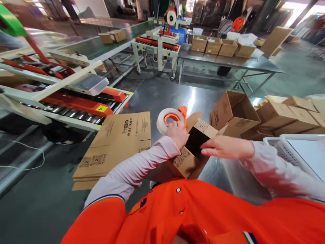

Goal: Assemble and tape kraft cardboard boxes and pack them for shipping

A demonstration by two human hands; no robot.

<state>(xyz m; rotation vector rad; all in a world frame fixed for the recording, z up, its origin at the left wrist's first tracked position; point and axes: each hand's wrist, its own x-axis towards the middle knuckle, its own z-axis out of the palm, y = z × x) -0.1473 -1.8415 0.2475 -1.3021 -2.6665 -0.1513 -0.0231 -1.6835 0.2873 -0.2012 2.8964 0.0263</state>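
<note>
My left hand (177, 133) is wrapped round an orange tape dispenser (182, 112) that carries a wide roll of pale tape (162, 122). Just below and to the right of it stands a small brown cardboard box (185, 159) with its top open and its flaps up, printed with codes. Over the right side of that box is my right hand (223, 147), fingers stretched out and pointing left across the opening. It holds nothing that I can see; whether it touches the flap is unclear. The inside of the box is dark.
Flattened cartons (119, 142) lie stacked to the left. Right of the box stand another open carton (223, 112), more cartons (276, 115) and a white plastic basket (286, 142). A roller sealing machine (76, 101) borders the metal table (162, 91). A co-worker (238, 23) is behind.
</note>
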